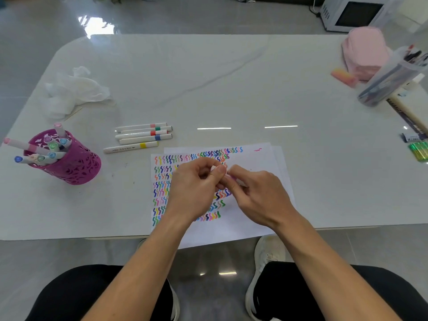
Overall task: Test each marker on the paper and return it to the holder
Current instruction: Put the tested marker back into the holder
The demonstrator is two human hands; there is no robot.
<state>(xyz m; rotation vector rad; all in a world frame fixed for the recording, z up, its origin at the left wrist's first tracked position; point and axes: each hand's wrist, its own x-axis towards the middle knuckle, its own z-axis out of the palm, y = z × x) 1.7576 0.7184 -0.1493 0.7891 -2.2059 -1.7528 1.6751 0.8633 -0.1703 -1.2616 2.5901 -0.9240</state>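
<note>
Frame ctr, over squiggle-covered paper (245, 228): left hand (196, 184) & right hand (259, 195) both pinch a slim marker (214, 168) — mostly hidden. Perforated magenta holder (78, 165) — left edge.

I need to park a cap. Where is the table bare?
Bare: the far stretch between crumpled tissue and pink cloth; the strip right of the paper. Crowded: loose markers and purple holder at left; clear tub at right.

Paper (261, 163) lies right before me at the near edge of the table (231, 77). Five loose markers (143, 136) lie just behind its left corner. Holder (78, 167) stands to my left, tissue (74, 91) behind it.
</note>
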